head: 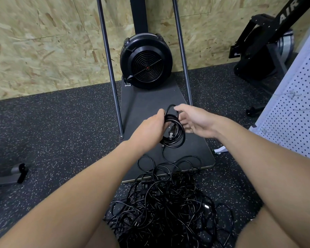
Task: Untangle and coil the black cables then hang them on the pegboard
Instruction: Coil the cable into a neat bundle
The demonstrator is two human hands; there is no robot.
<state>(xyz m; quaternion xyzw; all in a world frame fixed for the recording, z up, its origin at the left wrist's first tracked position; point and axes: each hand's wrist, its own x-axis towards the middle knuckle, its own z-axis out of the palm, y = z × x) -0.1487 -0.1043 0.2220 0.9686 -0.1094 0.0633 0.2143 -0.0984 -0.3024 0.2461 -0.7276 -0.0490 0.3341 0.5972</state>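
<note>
My left hand (150, 128) grips a partly wound coil of black cable (174, 131), its plug showing inside the loops. My right hand (193, 120) pinches the top loop of that coil between thumb and fingers. A strand runs from the coil's bottom down to a large tangled heap of black cables (166, 212) on the floor between my knees. The white pegboard (297, 111) leans at the right edge, with a few wire hooks on it.
A black fan unit (146, 61) stands on a dark base plate (150, 101) ahead, flanked by two metal poles. A black exercise machine (263, 49) stands at the back right. Speckled rubber floor surrounds; an OSB wall is behind. A grey bar end (16, 173) lies left.
</note>
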